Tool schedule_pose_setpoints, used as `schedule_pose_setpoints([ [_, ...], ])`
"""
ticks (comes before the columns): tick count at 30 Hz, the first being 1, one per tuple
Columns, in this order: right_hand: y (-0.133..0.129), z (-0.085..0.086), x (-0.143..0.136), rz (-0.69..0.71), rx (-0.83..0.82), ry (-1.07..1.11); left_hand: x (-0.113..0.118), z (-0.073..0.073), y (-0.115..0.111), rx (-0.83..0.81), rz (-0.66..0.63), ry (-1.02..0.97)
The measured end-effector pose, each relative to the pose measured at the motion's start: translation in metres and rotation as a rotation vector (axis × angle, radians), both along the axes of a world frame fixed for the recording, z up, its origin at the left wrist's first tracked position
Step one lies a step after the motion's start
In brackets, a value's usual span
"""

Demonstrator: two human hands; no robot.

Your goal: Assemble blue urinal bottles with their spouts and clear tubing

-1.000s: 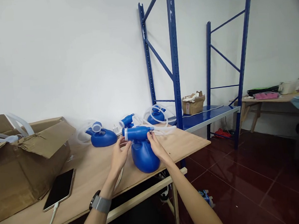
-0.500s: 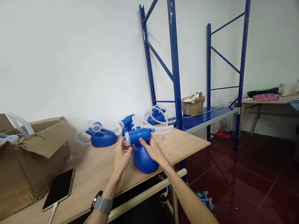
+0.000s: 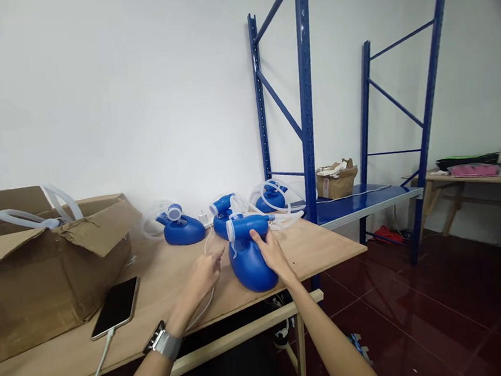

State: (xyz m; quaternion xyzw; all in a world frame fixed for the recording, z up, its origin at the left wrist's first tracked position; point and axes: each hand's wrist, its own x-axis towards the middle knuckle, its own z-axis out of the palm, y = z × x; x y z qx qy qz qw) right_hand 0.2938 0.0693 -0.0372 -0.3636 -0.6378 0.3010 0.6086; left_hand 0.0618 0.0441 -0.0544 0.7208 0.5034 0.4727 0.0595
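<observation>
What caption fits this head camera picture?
Right hand rests on a blue bottle on the wooden table; left hand hovers beside it.
</observation>
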Motion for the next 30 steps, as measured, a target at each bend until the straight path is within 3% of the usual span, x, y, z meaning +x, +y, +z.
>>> schedule_pose_setpoints([
  [3, 0.000, 0.001, 0.001, -0.013, -0.008, -0.007, 0.000, -0.001, -0.006, -0.091, -0.012, -0.107],
  [6, -0.002, 0.001, -0.003, -0.029, -0.004, -0.023, 0.014, 0.016, -0.012, -0.049, -0.099, -0.200],
  [9, -0.005, 0.000, -0.007, -0.036, 0.001, -0.045, 0.030, 0.038, -0.009, 0.030, -0.162, -0.118],
  [12, -0.006, -0.001, -0.009, -0.027, 0.000, -0.029, 0.039, 0.050, 0.001, 0.125, -0.095, -0.031],
  [17, -0.005, -0.001, -0.012, -0.011, 0.022, -0.013, 0.042, 0.041, 0.013, 0.154, -0.008, -0.138],
  [23, -0.005, -0.003, -0.014, -0.037, -0.003, -0.029, 0.043, 0.035, 0.009, 0.151, -0.049, -0.341],
  [27, 0.000, -0.004, -0.010, -0.023, -0.028, 0.011, 0.048, 0.038, 0.004, 0.133, -0.115, -0.616],
  [30, 0.003, -0.005, -0.009, -0.016, -0.017, 0.037, 0.050, 0.042, 0.001, 0.178, -0.097, -0.498],
])
